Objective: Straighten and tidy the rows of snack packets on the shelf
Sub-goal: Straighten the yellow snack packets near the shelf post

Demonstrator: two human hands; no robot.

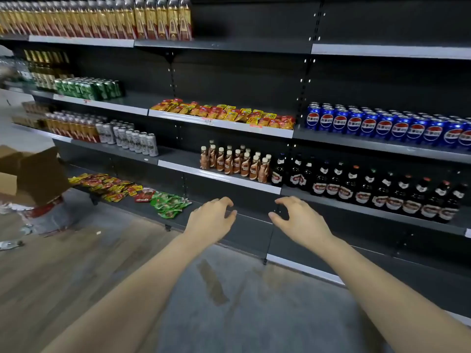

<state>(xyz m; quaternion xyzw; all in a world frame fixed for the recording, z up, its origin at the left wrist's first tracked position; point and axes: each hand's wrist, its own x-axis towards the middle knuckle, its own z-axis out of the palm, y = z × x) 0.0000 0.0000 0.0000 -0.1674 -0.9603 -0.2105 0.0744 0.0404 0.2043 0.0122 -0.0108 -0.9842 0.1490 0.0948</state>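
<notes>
Flat red, orange and yellow foil snack packets (224,115): laid in overlapping rows along the middle dark metal shelf with white front strip (221,124), fronts uneven, several skewed. Red and yellow packets (104,185) on the lowest dark shelf (142,207): loosely spread, mixed angles. Just right: single dark red packet (144,195), flat. Next right: green packets (170,203), piled askew near the shelf front.

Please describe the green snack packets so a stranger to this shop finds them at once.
On the dark shelving unit, look at the lowest shelf, just above the floor. A strip of flat snack packets lies left of the left hand; the green packets form its right end. Only these are green: the others there are red or yellow.
</notes>
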